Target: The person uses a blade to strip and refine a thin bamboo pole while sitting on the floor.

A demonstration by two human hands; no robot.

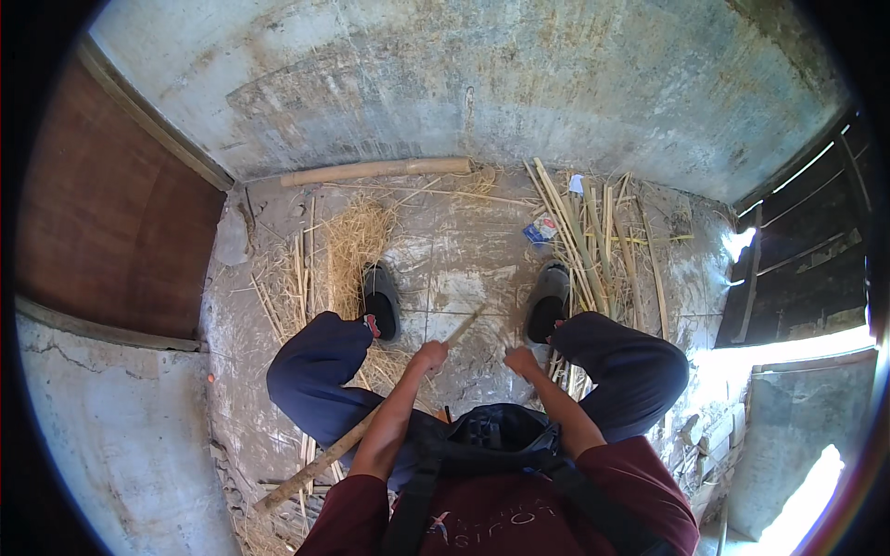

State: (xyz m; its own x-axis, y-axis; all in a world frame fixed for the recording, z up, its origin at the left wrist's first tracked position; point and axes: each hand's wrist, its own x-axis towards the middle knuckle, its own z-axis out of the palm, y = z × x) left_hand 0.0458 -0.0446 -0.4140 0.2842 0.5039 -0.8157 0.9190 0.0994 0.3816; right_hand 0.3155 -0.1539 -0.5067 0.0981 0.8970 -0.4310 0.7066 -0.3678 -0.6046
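My left hand (430,358) is closed round a long bamboo strip (311,477). The strip slants from the lower left, passes behind my left forearm, and its thin end sticks out beyond the fist toward the far right. Level with it, a short gap to the right, my right hand (522,362) is closed too. Whatever it grips, if anything, is too small and blurred to make out. Both hands hang between my bent knees, over the floor. Fine bamboo shavings (357,236) are heaped beside my left shoe (382,301).
Split bamboo strips (593,246) lie in a bundle beyond my right shoe (547,301), near a blue and red packet (540,230). A thick bamboo pole (375,171) rests along the far wall (519,83). More thin strips (301,269) lie left of the shavings.
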